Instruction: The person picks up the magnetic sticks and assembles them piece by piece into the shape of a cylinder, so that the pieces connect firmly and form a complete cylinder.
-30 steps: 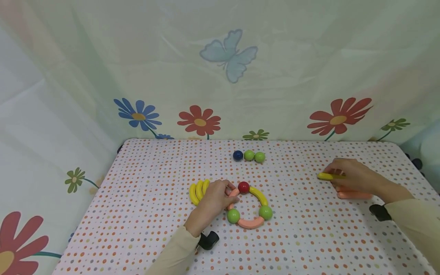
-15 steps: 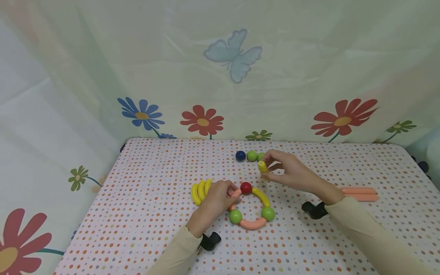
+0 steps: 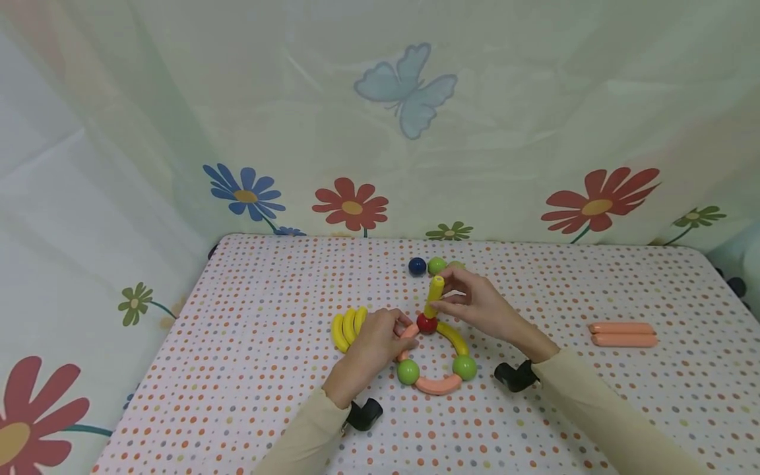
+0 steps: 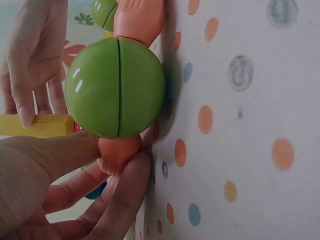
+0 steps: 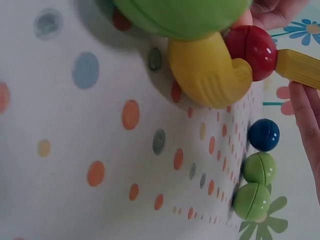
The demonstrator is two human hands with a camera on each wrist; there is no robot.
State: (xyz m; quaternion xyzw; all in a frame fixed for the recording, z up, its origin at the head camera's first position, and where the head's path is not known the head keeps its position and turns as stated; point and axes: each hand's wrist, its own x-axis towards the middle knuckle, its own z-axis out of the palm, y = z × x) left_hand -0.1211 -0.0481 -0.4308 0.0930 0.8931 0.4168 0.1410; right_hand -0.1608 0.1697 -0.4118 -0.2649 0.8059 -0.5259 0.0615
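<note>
On the table lies a ring of curved sticks and balls: a red ball, a yellow curved stick, two green balls, a peach curved stick at the front and another peach curved stick on the left. My left hand pinches that left stick between thumb and fingers. Above the red ball, my right hand holds a straight yellow stick nearly upright between thumb and fingertips. Its lower end touches the ball's top, also in the right wrist view.
Several yellow curved sticks lie left of the left hand. Behind the ring sit a blue ball and two green balls, one partly behind the right hand in the head view. Two straight peach sticks lie at the right.
From the right side, my right hand has carried the yellow stick leftward and set its end against the red ball, turning it upright. The left hand stays at the ring.
</note>
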